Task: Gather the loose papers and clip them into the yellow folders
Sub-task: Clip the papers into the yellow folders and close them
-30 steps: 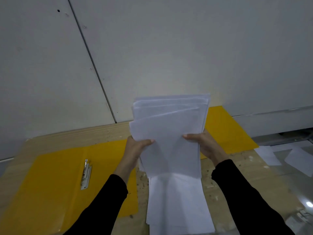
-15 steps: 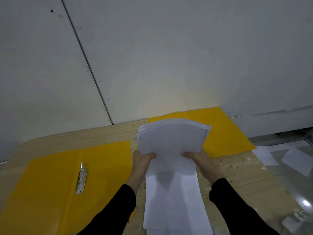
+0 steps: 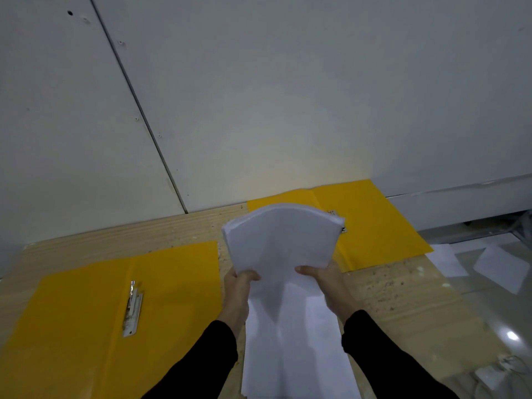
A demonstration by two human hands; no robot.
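I hold a stack of white papers (image 3: 280,243) above the wooden table, its top edge bowed forward. My left hand (image 3: 237,286) grips its lower left edge, thumb on top. My right hand (image 3: 324,279) grips the lower right edge the same way. Below them a second pile of white papers (image 3: 296,349) lies flat on the table. An open yellow folder (image 3: 86,312) with a metal clip (image 3: 131,309) lies to the left. Another open yellow folder (image 3: 374,226) lies at the back right, partly hidden by the held stack.
The wooden table (image 3: 403,306) stands against a grey panel wall (image 3: 259,96). Loose white sheets (image 3: 501,269) lie on the floor beyond the table's right edge. A small white object (image 3: 492,375) sits on the floor at the lower right.
The held stack has come down from upright and its sheets have gone from fanned to even, the top now bowed forward. Both hands keep their grip.
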